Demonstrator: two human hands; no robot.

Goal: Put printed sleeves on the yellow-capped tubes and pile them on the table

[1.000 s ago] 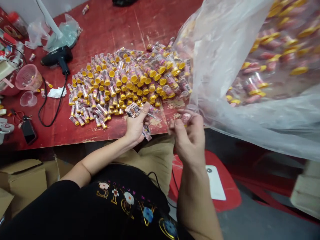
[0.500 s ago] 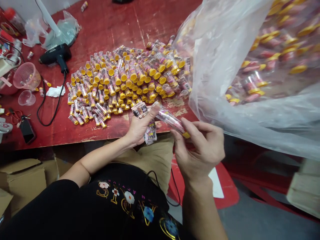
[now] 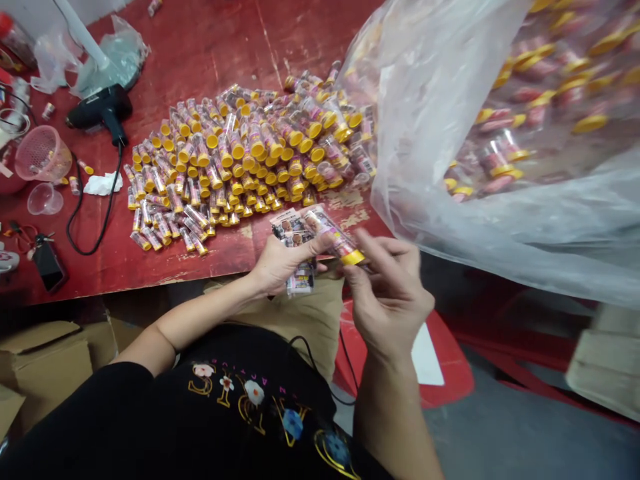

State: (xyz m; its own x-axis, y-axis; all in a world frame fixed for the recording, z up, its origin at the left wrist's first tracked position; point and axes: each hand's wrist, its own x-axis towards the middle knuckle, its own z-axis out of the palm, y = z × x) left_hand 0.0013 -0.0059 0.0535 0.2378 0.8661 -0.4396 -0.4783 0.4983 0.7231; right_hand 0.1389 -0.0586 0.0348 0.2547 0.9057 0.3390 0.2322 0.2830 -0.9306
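Observation:
Printed clear sleeves (image 3: 300, 279) are gripped in my left hand (image 3: 283, 263), over my lap at the table's front edge. Between its thumb and fingers it also holds a clear tube with a yellow cap (image 3: 336, 239), the cap pointing down to the right. My right hand (image 3: 387, 290) is beside that cap, thumb and index finger apart; its fingers are blurred, and whether they touch the cap is unclear. Behind my hands lies a big pile of yellow-capped tubes (image 3: 240, 157).
On the right, a large clear plastic bag (image 3: 415, 133) holds more capped tubes. A black heat gun (image 3: 103, 110), a pink basket (image 3: 43, 153), a small clear cup (image 3: 45, 199) and a phone-like black object (image 3: 49, 265) are on the red table (image 3: 210, 47) at left.
The sleeve now sits down around the tube, whose yellow cap shows clear of my fingers. My right thumb and index finger have parted from their pinch on the cap end. The view has shifted slightly.

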